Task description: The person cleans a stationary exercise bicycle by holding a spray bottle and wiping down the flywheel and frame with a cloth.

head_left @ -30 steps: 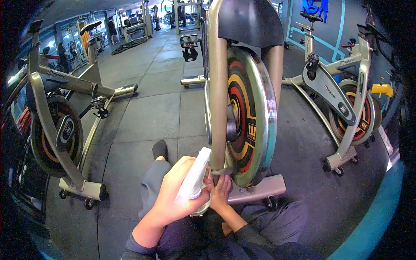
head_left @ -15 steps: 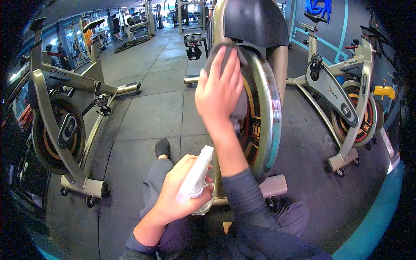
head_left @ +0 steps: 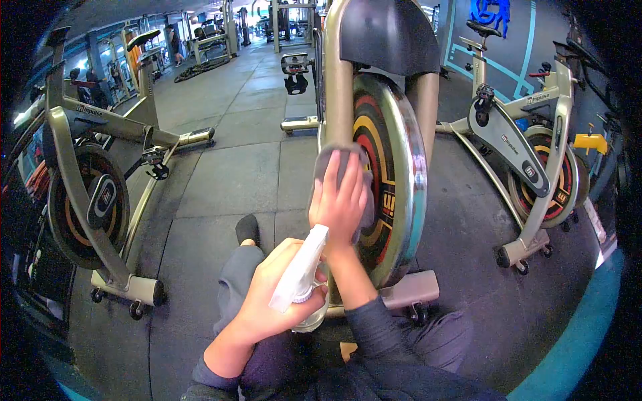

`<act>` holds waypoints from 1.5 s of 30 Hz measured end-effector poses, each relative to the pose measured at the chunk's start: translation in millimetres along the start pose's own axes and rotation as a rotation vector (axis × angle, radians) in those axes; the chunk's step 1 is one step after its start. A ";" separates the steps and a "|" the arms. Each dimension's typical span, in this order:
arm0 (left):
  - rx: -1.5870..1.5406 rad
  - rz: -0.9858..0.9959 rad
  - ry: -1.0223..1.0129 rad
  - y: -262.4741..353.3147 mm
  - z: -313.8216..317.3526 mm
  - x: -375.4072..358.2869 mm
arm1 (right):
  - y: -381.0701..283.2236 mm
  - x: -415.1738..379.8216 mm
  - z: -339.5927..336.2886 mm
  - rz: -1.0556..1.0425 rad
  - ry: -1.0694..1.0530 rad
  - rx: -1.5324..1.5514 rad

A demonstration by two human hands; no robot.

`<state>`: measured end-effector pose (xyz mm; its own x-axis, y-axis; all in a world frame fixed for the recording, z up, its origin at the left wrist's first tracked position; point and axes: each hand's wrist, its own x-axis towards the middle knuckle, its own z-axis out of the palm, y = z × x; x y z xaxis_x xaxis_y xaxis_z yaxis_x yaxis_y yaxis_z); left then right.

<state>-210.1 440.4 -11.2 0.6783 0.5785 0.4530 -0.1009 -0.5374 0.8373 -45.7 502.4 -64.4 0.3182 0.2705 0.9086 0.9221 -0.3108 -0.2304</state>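
Observation:
A dark grey cloth (head_left: 326,167) lies under my right hand (head_left: 340,204), pressed against the metal fork tube (head_left: 339,100) of the exercise bike in front of me. My right hand's fingers are stretched over the cloth, pointing up. Just right of it is the bike's flywheel (head_left: 394,174), with a shiny rim and red and yellow markings. Lower down, my left hand (head_left: 271,294) is wrapped round the neck of a spray bottle (head_left: 301,271) with a white trigger head. The bottle's lower part is mostly hidden behind my left hand.
Another exercise bike (head_left: 100,174) stands at the left, and one more (head_left: 528,140) at the right. Beside my left leg, a dark-socked foot (head_left: 247,229) rests on the rubber floor (head_left: 227,180). A person (head_left: 176,45) is far back, near gym machines.
My right hand and the cloth have moved down along the fork tube, from near its top to about mid-height of the flywheel. My left hand keeps its hold on the bottle.

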 end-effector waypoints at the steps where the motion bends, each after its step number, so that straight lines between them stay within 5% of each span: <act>1: 0.001 0.002 -0.001 -0.8 0.0 0.3 | 3.2 -15.9 -0.2 0.001 0.002 -0.001; 7: -0.069 -0.069 0.019 2.2 2.8 0.4 | 24.4 -118.8 -9.4 -0.137 -0.138 0.065; 9: 0.068 0.066 -0.007 -5.7 -0.4 0.9 | 35.2 -155.0 -10.3 -0.195 -0.253 0.047; 17: 0.082 0.088 0.002 -5.3 -4.4 0.0 | 49.8 -235.9 -16.9 -0.152 -0.451 0.063; 31: 0.144 0.123 -0.029 -1.5 -7.8 -0.8 | -3.9 18.0 0.0 -0.053 -0.005 0.003; 35: -0.001 -0.006 -0.016 -2.7 -5.9 -4.1 | -11.5 87.7 7.8 -0.067 0.126 0.062; 45: -0.038 0.021 0.025 -3.7 -3.6 -3.5 | -0.5 36.8 -0.5 -0.027 0.037 0.090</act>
<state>-214.7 442.6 -14.8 0.6572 0.5826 0.4781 -0.1433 -0.5262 0.8382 -34.6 512.1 -30.7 0.2864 0.2436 0.9266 0.9469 -0.2198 -0.2348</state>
